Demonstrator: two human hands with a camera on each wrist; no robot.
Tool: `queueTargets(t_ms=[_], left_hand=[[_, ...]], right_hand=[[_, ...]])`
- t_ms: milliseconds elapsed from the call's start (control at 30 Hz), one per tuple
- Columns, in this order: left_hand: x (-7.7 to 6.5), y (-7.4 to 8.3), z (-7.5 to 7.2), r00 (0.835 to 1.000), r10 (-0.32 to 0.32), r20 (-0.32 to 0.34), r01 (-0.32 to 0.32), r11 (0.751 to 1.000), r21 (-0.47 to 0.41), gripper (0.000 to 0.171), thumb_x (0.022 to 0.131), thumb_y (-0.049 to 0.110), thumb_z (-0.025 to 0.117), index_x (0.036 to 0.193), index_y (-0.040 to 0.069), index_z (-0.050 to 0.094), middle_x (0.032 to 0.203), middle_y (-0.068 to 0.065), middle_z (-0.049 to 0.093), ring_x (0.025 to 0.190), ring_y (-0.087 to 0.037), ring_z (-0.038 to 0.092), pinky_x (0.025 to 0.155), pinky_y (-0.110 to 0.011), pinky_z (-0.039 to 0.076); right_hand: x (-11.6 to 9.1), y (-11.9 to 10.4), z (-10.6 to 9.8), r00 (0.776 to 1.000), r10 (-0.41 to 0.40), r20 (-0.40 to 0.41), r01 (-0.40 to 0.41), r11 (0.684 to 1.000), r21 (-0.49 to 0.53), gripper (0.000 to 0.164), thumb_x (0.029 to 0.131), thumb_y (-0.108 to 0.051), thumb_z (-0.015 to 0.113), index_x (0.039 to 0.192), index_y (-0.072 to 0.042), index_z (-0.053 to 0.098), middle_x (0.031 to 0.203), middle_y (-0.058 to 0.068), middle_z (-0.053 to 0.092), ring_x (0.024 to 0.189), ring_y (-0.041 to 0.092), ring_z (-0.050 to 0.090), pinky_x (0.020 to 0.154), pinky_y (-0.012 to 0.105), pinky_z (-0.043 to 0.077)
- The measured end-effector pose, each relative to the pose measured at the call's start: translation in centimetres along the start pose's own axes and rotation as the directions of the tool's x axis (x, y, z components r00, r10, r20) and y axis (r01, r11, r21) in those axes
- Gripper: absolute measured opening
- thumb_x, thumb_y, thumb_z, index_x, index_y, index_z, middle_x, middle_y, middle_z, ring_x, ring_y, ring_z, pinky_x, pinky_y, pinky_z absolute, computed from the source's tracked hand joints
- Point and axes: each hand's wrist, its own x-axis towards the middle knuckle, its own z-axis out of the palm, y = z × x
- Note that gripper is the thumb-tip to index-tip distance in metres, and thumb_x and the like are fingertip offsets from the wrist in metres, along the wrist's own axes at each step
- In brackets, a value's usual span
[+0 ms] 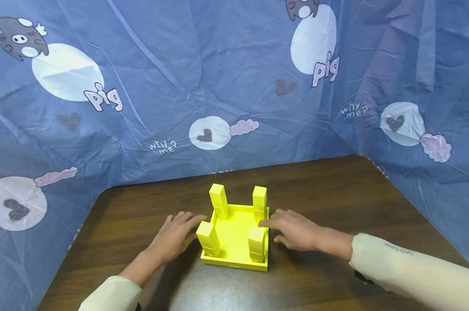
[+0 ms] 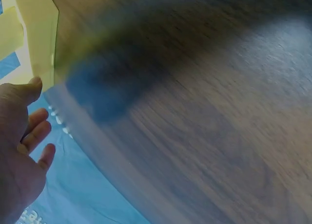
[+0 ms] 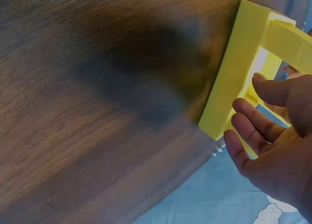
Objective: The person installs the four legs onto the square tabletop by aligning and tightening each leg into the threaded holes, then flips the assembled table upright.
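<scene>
A yellow square piece with a low rim and a post rising at each corner [image 1: 234, 235] stands on the table, like a small table turned upside down. At its left side is my left hand [image 1: 174, 236], fingers reaching forward, with the forefinger tip close by the near-left post [image 1: 208, 238]. My right hand [image 1: 296, 231] is on the opposite side, its forefinger extending over the rim between the two right posts. In the right wrist view the right hand's fingers [image 3: 253, 124] are loosely bent beside the yellow wall [image 3: 239, 63]. The left thumb [image 2: 31, 87] overlaps the piece's edge.
The dark wood-grain table [image 1: 324, 185] has rounded far corners. Behind it and on both sides hangs a blue cloth [image 1: 160, 77] printed with pigs, hearts and clouds. Pale sleeves cover both forearms.
</scene>
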Motion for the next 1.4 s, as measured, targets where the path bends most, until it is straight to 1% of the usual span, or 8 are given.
queueTargets(t_ms=[100,333,433,600,733,1033,1267,1400], left_hand=[[0.2,0.3,0.2,0.999,0.017,0.038,-0.016,0.999,-0.03,0.05,0.083,0.011,0.076,0.13,0.019,0.06,0.113,-0.001,0.061,0.104,-0.022,0.053,0.083,-0.053,0.043],[0.5,1.0,0.7,0.998,0.054,0.039,-0.05,0.994,-0.097,0.017,0.087,0.008,0.07,0.101,0.017,0.069,0.114,-0.003,0.061,0.106,-0.025,0.053,0.088,-0.064,0.04],[0.7,1.1,0.9,0.998,0.061,0.029,-0.058,0.993,-0.105,0.016,0.087,0.006,0.068,0.101,0.015,0.066,0.11,-0.001,0.062,0.104,-0.022,0.053,0.088,-0.061,0.041],[0.8,1.3,1.3,0.997,0.065,0.028,-0.061,0.991,-0.116,0.018,0.089,0.002,0.062,0.103,0.013,0.064,0.105,0.002,0.063,0.102,-0.02,0.054,0.088,-0.059,0.042],[0.9,1.3,1.4,0.998,0.052,0.034,-0.048,0.991,-0.124,0.019,0.089,0.001,0.061,0.103,0.014,0.064,0.103,0.004,0.063,0.102,-0.019,0.054,0.091,-0.062,0.04],[1.2,1.2,1.6,0.996,0.088,0.006,-0.087,0.993,-0.085,0.02,0.086,-0.001,0.065,0.099,0.014,0.065,0.1,0.004,0.064,0.094,-0.016,0.052,0.08,-0.046,0.042],[1.2,0.9,1.7,0.99,0.144,-0.007,-0.144,0.99,0.01,0.016,0.086,0.005,0.069,0.098,0.015,0.068,0.098,0.003,0.066,0.093,-0.015,0.053,0.075,-0.037,0.037],[1.5,0.6,1.7,0.986,0.166,-0.006,-0.166,0.985,0.045,0.016,0.086,0.005,0.069,0.099,0.014,0.069,0.099,0.002,0.067,0.095,-0.017,0.055,0.077,-0.039,0.037]], right_hand=[[0.2,0.1,0.6,0.999,-0.036,-0.005,0.036,0.997,-0.073,0.046,0.08,-0.007,0.077,0.125,-0.011,0.065,0.112,0.005,0.066,0.103,0.022,0.055,0.088,0.05,0.047],[0.5,0.0,1.6,0.995,-0.103,-0.003,0.101,0.977,-0.189,0.019,0.078,-0.011,0.08,0.095,-0.017,0.074,0.089,-0.004,0.061,0.082,0.013,0.046,0.074,0.04,0.047],[0.6,0.0,1.8,0.993,-0.114,-0.02,0.106,0.969,-0.224,0.013,0.078,-0.012,0.08,0.089,-0.018,0.074,0.088,-0.004,0.059,0.082,0.014,0.047,0.073,0.04,0.045],[0.9,-0.1,2.2,0.992,-0.113,-0.057,0.096,0.966,-0.239,0.01,0.078,-0.011,0.079,0.083,-0.018,0.073,0.088,-0.004,0.059,0.085,0.016,0.05,0.079,0.049,0.047],[1.0,-0.2,2.5,0.993,-0.095,-0.074,0.072,0.961,-0.267,0.007,0.078,-0.013,0.078,0.08,-0.017,0.074,0.084,-0.003,0.058,0.082,0.015,0.047,0.074,0.042,0.044],[1.0,-0.2,2.9,0.996,-0.052,-0.075,0.028,0.957,-0.289,0.008,0.077,-0.021,0.079,0.078,-0.017,0.072,0.07,-0.006,0.054,0.073,0.013,0.044,0.068,0.035,0.039],[1.2,0.2,3.1,0.992,-0.091,-0.089,0.065,0.962,-0.265,0.012,0.076,-0.023,0.081,0.072,-0.018,0.07,0.062,-0.009,0.051,0.067,0.012,0.042,0.063,0.028,0.03],[1.3,0.6,3.1,0.987,-0.126,-0.098,0.097,0.962,-0.255,0.011,0.074,-0.02,0.081,0.071,-0.019,0.07,0.061,-0.01,0.052,0.069,0.013,0.046,0.063,0.028,0.033]])
